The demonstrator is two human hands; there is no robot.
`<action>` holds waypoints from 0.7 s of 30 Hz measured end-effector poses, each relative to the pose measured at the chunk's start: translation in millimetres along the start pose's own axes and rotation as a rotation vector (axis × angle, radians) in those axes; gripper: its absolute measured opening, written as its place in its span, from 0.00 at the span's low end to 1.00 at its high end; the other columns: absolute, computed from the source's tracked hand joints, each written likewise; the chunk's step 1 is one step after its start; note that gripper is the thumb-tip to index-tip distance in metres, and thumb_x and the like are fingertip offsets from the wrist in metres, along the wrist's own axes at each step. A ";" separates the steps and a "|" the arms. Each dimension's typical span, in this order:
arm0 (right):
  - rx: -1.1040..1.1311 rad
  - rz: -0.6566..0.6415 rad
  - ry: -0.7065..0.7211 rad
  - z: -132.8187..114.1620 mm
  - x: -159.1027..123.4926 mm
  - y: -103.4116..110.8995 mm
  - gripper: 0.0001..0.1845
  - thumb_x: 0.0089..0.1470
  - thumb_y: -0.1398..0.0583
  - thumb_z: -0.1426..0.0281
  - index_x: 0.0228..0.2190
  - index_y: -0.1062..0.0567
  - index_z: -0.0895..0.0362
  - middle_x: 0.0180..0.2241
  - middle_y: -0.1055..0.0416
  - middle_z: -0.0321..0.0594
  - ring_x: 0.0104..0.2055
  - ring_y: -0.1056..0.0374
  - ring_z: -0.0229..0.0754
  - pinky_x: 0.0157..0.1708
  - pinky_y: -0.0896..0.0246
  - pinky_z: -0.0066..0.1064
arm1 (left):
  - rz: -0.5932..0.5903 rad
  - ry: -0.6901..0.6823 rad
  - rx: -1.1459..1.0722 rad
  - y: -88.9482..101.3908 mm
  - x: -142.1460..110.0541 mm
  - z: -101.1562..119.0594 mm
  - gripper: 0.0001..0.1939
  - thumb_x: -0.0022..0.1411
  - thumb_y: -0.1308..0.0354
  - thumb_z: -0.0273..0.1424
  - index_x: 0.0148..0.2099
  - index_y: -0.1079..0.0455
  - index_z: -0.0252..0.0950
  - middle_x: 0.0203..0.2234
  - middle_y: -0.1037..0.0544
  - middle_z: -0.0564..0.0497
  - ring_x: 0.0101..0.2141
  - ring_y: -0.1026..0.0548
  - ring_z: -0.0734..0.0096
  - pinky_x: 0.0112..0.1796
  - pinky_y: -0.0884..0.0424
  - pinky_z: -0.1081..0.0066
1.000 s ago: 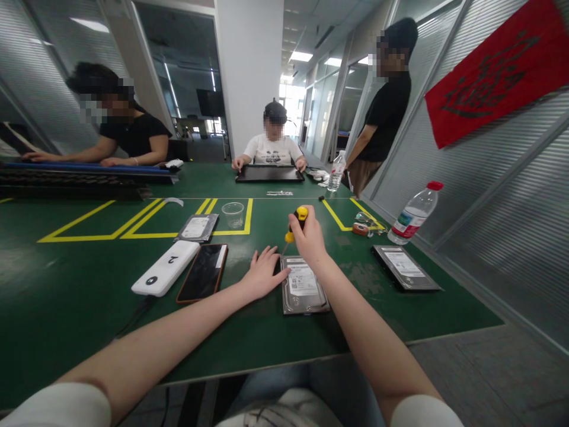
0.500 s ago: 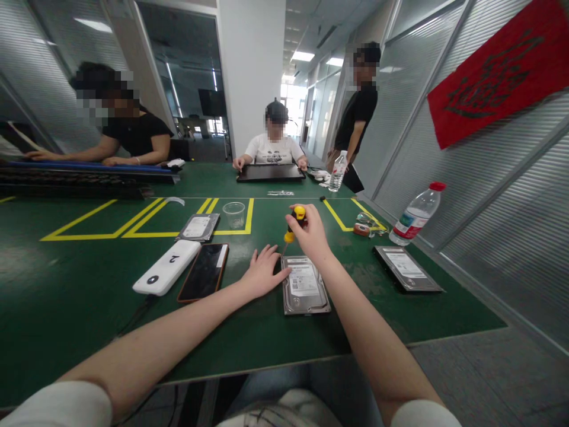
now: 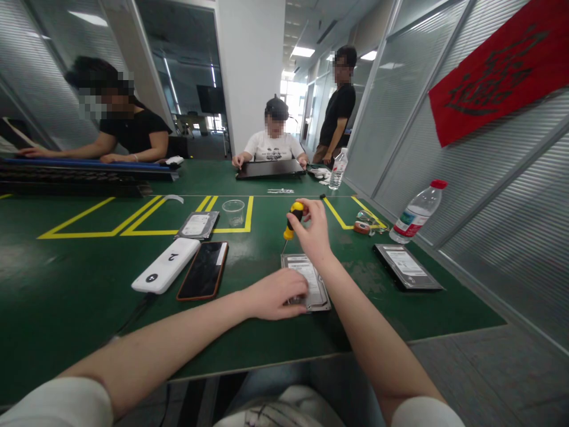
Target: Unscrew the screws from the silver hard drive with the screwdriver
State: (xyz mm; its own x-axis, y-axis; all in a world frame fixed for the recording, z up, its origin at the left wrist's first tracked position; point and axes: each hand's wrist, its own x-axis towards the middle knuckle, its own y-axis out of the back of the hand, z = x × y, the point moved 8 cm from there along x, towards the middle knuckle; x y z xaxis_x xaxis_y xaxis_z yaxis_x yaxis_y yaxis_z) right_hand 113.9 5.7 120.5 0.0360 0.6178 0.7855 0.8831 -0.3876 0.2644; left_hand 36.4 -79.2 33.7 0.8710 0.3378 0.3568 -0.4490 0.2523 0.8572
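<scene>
My right hand (image 3: 313, 230) grips a yellow and black screwdriver (image 3: 294, 219), tilted with its thin shaft pointing down. The shaft's end is by the far left corner of a silver hard drive (image 3: 318, 290); whether it touches a screw is too small to tell. That drive lies flat on the green table in front of me, its white label facing up. Over its near left part rests my left hand (image 3: 278, 295), fingers curled and thumb bent towards them. What these fingers hold, if anything, is hidden, and the hand covers part of the label.
Left of my hands lie a phone (image 3: 203, 270), a white power bank (image 3: 166, 266), another hard drive (image 3: 198, 225) and a clear plastic cup (image 3: 233, 213). To the right are a third hard drive (image 3: 406, 268), a water bottle (image 3: 418, 214) and a tape roll (image 3: 361, 227). People are beyond.
My left hand has moved from flat beside the drive's far left corner onto its near part, fingers now curled. The screwdriver stays near the same corner. A standing person has shifted left.
</scene>
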 end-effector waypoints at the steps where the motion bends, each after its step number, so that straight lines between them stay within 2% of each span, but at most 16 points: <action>1: -0.001 0.001 0.009 -0.7 0.2 0.7 0.15 0.53 0.39 0.66 0.43 0.29 0.55 0.40 0.32 0.44 0.40 0.34 0.43 0.40 0.33 0.37 | -0.044 -0.058 -0.037 -5.2 0.1 8.3 0.15 0.67 0.49 0.42 0.47 0.32 0.36 0.45 0.25 0.42 0.47 0.29 0.58 0.51 0.35 0.63; 3: 0.013 -0.005 0.034 -1.8 0.2 0.8 0.16 0.55 0.43 0.70 0.47 0.30 0.54 0.42 0.31 0.45 0.43 0.33 0.44 0.40 0.32 0.37 | -0.094 -0.103 -0.086 -10.7 -0.1 16.2 0.22 0.65 0.46 0.44 0.55 0.35 0.37 0.53 0.28 0.40 0.54 0.32 0.56 0.56 0.40 0.61; 7: 0.010 -0.041 0.109 -6.6 -1.2 -2.5 0.19 0.57 0.50 0.75 0.49 0.32 0.53 0.45 0.30 0.46 0.48 0.33 0.44 0.47 0.34 0.41 | -0.195 -0.111 -0.051 -17.5 -0.8 16.7 0.32 0.62 0.42 0.44 0.64 0.41 0.39 0.63 0.37 0.42 0.62 0.40 0.52 0.62 0.50 0.56; 10: -0.013 -0.045 0.089 -7.0 -1.9 -3.9 0.12 0.58 0.46 0.70 0.44 0.31 0.54 0.43 0.29 0.46 0.47 0.32 0.46 0.48 0.35 0.42 | -0.252 -0.105 0.011 -22.6 -1.0 14.6 0.31 0.64 0.45 0.35 0.67 0.46 0.40 0.65 0.41 0.44 0.65 0.45 0.54 0.63 0.54 0.54; 13: 0.015 -0.019 0.031 -4.9 -2.8 -2.8 0.14 0.56 0.42 0.65 0.45 0.34 0.54 0.43 0.28 0.46 0.45 0.31 0.46 0.48 0.35 0.43 | -0.261 -0.075 0.047 -25.9 0.3 13.0 0.30 0.65 0.50 0.29 0.68 0.47 0.41 0.66 0.43 0.45 0.66 0.46 0.57 0.63 0.55 0.52; 17: 0.055 -0.059 0.030 -6.9 -2.8 -5.7 0.14 0.57 0.44 0.68 0.46 0.34 0.54 0.47 0.30 0.47 0.49 0.32 0.46 0.49 0.35 0.42 | -0.262 -0.047 0.059 -27.5 1.5 12.9 0.29 0.66 0.51 0.29 0.68 0.47 0.41 0.66 0.43 0.44 0.66 0.46 0.56 0.63 0.57 0.49; 21: -0.005 -0.029 0.079 -12.6 -1.7 -2.1 0.15 0.56 0.49 0.74 0.45 0.30 0.55 0.48 0.32 0.48 0.53 0.36 0.47 0.51 0.37 0.43 | -0.251 -0.043 0.055 -25.6 1.6 13.6 0.29 0.65 0.50 0.29 0.67 0.46 0.41 0.66 0.41 0.45 0.65 0.45 0.57 0.63 0.56 0.51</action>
State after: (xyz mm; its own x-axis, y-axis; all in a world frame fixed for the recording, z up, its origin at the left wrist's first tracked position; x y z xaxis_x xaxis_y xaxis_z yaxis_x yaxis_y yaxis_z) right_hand 106.2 -3.2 125.6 -0.0265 0.5730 0.8191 0.8809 -0.3739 0.2901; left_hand 52.0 -97.4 17.3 0.9620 0.2312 0.1449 -0.2072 0.2734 0.9393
